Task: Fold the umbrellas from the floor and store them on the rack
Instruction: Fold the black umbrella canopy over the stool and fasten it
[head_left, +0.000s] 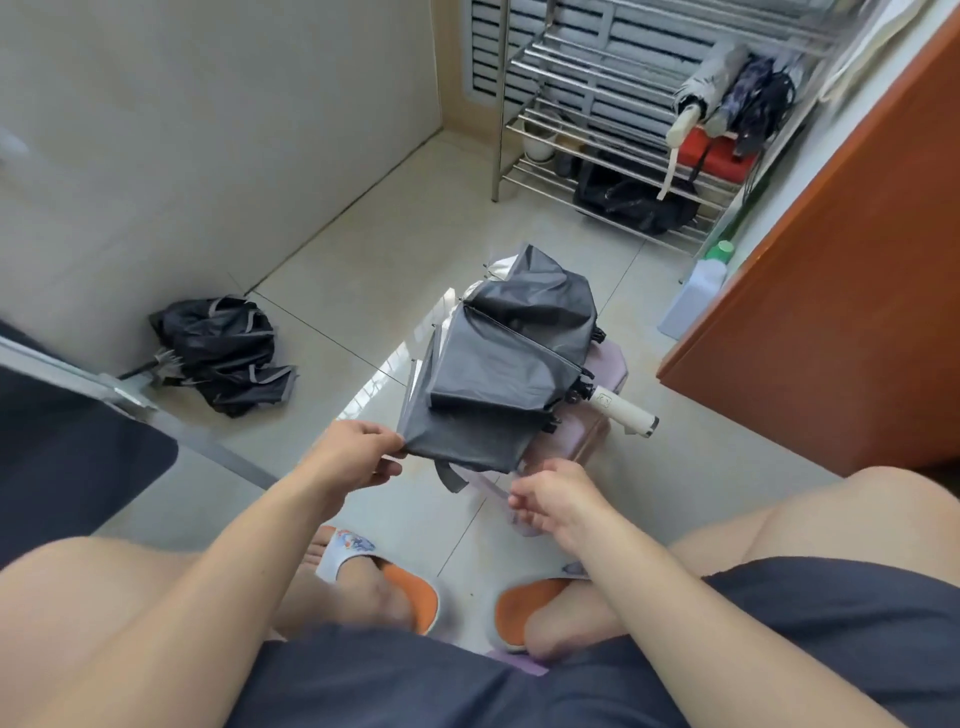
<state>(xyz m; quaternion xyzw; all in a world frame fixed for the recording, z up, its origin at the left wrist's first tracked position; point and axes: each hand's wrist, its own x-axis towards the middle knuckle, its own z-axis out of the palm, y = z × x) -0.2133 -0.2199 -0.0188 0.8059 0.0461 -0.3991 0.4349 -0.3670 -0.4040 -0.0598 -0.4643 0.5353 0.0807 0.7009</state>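
- A seated person's left hand (358, 457) pinches the near corner of a grey umbrella canopy (498, 374) between thumb and fingers.
- The right hand (558, 501) hovers just beside the canopy's lower edge with fingers curled; whether it holds the dangling grey strap (449, 477) or a pale fold of fabric cannot be told.
- This half-folded umbrella lies across a small lilac stool (602, 410), its white handle (626, 411) pointing right.
- One more unfolded umbrella, a crumpled black one with grey trim (223, 353), lies on the tiled floor (332, 291) by the wall, well apart from the hands.
- Three folded umbrellas sit side by side on the steel rack (582, 78): a grey one with a cream handle (693, 109), a patterned blue one (740, 93) and a black one (769, 104).
- The rack's lower shelves carry a red box (719, 156), a black bag (634, 200) and a white bowl (539, 144).
- Two orange-soled slippers (410, 592) are on the person's feet.
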